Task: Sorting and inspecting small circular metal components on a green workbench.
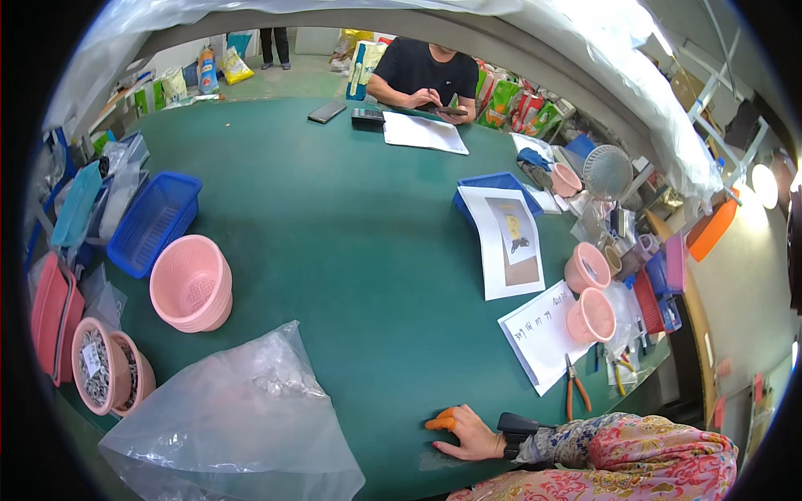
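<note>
Though palm-down, right hand [469,434] on table [351,250]

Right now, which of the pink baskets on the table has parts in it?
The pink basket at the table's left edge, beside the clear plastic bag: it holds small grey pieces and a white slip. The stacked pink baskets beyond show an empty inside.

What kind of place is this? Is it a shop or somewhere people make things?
It looks like a small workshop for sorting or packing little parts. A big green table holds stacked pink baskets, a clear plastic bag of small pieces, pliers and paper sheets.
</note>
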A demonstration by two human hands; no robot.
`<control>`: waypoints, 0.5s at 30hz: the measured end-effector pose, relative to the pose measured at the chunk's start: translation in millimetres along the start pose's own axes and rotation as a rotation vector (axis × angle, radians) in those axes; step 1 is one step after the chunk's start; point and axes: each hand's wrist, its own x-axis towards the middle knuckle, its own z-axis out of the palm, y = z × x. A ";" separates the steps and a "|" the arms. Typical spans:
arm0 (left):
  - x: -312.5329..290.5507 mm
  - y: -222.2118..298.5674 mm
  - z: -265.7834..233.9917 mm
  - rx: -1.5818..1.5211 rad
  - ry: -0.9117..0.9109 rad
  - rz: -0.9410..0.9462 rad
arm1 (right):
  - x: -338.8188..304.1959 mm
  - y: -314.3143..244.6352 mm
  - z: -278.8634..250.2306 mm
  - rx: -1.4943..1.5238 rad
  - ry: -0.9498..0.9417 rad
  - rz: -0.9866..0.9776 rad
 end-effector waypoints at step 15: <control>2.0 -13.0 -36.6 -0.270 0.064 0.148 | -13.9 4.6 5.7 0.169 0.036 -0.075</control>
